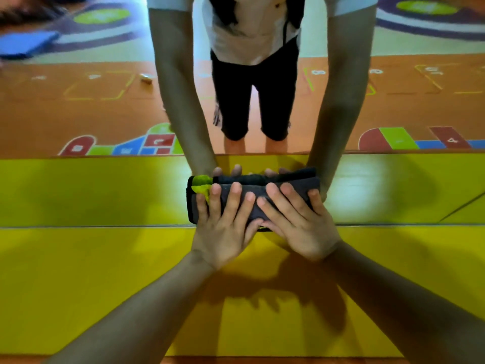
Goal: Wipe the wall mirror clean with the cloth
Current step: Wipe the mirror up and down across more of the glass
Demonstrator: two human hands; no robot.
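Here we press the folded dark cloth (252, 185) against the wall mirror (78, 190) at its bottom edge, above the yellow floor mat (105, 285). Left hand (223, 227) and right hand (296, 222): each grip spread flat. Wiping seems under way; the share already cleaned is indeterminable.

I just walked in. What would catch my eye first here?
Dead centre, the left hand and the right hand press flat on a folded dark cloth at the bottom edge of the wall mirror. Above them the mirror shows the person's reflection leaning in, with bright hopscotch markings on an orange floor behind.
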